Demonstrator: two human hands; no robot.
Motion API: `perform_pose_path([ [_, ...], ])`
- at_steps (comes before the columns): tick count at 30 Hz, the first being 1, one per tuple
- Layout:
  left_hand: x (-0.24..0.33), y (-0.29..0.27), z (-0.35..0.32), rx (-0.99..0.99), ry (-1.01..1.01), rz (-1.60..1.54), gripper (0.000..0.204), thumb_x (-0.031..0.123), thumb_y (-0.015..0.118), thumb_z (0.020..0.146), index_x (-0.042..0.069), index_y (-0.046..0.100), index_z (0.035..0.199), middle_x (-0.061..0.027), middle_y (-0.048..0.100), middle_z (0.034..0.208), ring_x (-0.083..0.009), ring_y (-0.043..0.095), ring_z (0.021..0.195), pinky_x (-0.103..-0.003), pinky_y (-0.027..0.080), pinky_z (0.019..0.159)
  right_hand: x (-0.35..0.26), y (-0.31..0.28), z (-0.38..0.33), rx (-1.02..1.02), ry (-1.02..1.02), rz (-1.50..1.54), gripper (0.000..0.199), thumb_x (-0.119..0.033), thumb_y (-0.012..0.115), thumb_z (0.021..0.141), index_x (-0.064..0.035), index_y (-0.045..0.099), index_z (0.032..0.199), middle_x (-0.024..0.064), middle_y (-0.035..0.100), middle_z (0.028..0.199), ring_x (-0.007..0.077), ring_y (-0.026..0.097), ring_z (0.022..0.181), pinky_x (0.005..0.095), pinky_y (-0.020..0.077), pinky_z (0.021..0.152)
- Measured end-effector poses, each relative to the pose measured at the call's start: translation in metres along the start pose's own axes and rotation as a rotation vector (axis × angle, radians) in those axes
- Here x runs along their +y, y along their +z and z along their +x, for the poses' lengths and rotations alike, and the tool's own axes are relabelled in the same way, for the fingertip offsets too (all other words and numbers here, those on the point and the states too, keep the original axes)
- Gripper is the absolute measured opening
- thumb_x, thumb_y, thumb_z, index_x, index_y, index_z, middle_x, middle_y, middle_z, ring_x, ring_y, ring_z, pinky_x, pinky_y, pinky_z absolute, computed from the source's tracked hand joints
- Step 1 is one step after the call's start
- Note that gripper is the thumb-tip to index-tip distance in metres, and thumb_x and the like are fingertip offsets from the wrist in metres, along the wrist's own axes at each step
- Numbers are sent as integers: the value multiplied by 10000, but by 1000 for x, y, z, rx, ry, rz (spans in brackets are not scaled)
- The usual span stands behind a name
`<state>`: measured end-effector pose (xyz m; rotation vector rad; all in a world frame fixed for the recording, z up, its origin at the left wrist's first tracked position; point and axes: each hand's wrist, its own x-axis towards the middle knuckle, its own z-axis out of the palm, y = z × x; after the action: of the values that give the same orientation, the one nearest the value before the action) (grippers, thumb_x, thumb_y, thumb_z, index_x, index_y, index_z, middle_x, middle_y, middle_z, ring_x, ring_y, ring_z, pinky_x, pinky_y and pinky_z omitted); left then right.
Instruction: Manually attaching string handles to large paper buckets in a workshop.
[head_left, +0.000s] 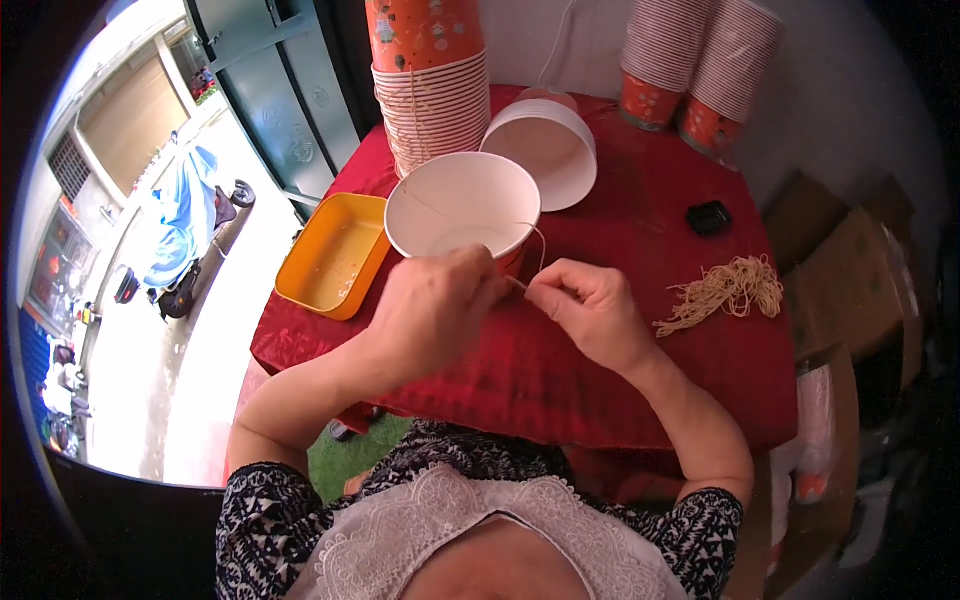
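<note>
Near the middle of the red-covered table stands a paper bucket, white inside with some orange showing outside, its mouth tilted toward me. A thin tan string runs over its rim and down to my fingers, close to its near side. My left hand is closed in front of the bucket, its fingertips at the string and partly hidden behind the hand. My right hand pinches the string between thumb and forefinger. A short length of string spans the small gap between my hands.
A yellow tray lies left of the bucket. Behind stand a tall bucket stack and a second white bucket on its side. Rightward are a string bundle, a small black dish and wrapped bucket stacks.
</note>
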<state>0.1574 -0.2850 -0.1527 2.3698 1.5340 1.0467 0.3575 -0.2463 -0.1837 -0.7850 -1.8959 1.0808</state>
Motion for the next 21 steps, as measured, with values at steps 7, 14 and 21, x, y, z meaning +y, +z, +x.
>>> perform_pose_path([
  [7,-11,4,16,134,161,288,170,182,676,785,43,599,846,-120,628,912,-309,607,826,-434,457,731,24,-31,32,249,-93,19,92,-66,636,894,16,678,883,-41,622,770,26,535,713,195,449,631],
  [14,-27,-7,16,-145,185,326,124,117,659,787,71,657,901,-71,640,848,-274,590,966,-428,384,928,9,-80,63,689,-72,-27,139,-152,647,885,-37,720,911,-56,631,698,37,529,623,220,424,542],
  [21,-40,-13,-2,-118,225,204,109,63,655,778,67,665,887,-69,651,848,-271,592,930,-457,360,976,9,-54,34,693,-463,-512,98,-98,647,870,-6,673,848,58,580,923,107,532,659,230,460,566],
])
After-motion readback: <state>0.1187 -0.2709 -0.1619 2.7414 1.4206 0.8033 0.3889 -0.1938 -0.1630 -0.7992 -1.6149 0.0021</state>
